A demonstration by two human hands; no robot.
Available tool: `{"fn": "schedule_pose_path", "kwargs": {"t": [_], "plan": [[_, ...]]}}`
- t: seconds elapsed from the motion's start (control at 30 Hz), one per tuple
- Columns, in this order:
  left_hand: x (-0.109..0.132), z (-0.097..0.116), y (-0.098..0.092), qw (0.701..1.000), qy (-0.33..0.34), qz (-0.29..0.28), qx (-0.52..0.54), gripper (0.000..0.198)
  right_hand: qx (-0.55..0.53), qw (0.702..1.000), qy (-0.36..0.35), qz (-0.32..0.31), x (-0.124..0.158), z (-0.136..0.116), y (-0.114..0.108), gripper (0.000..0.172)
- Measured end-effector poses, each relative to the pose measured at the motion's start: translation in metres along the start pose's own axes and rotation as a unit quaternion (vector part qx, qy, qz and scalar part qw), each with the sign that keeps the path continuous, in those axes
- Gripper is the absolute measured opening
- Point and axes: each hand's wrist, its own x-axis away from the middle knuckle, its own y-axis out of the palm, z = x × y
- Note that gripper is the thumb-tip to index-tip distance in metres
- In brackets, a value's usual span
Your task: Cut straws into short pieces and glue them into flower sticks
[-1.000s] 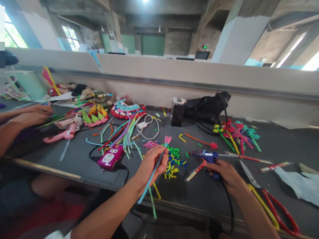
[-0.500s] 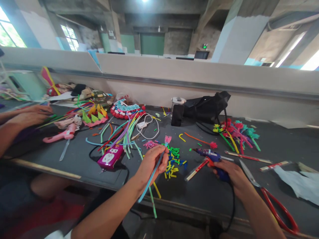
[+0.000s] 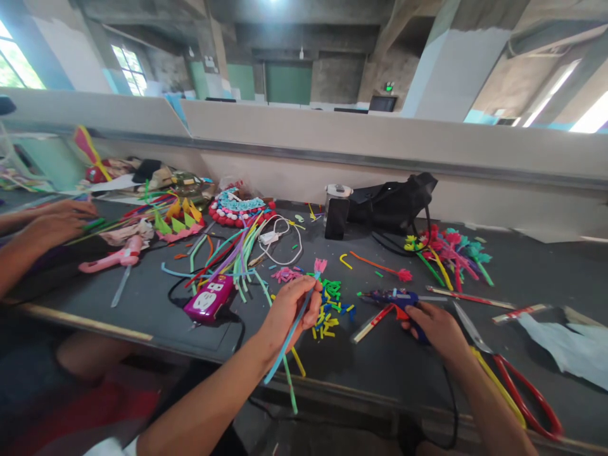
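My left hand (image 3: 289, 313) is closed on a blue pipe-cleaner stem (image 3: 291, 334) topped with a small pink flower (image 3: 320, 266), held just above the dark table (image 3: 142, 297). A green stem hangs below the same hand. My right hand (image 3: 437, 324) grips the handle of a blue glue gun (image 3: 392, 297), whose nozzle points left and whose black cord runs off the table's front edge. A heap of short coloured pipe-cleaner bits (image 3: 330, 307) lies between my hands.
A magenta power strip (image 3: 209, 299) and a bundle of long pipe cleaners (image 3: 232, 253) lie to the left. Finished flowers (image 3: 446, 253) and red-handled scissors (image 3: 513, 380) lie to the right. A black bag (image 3: 389, 206) sits at the back. Another person's hands (image 3: 52, 221) work at far left beside a pink glue gun (image 3: 114, 258).
My right hand has kept its hold on the glue gun and shifted it slightly left and down towards the table. My left hand and the stem have hardly moved.
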Motion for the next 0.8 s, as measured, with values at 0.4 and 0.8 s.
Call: {"fn": "schedule_pose_path", "kwargs": {"t": [0.4,0.8], "plan": [[0.001,0.000,0.000,1.000,0.004,0.003,-0.006,0.018,0.319,0.945,-0.045,0.063,0.004,0.012,-0.019,0.045],[-0.004,-0.005,0.001,1.000,-0.002,-0.008,-0.007,0.019,0.368,0.862,-0.303,0.174,-0.004,-0.052,0.052,0.033]]}}
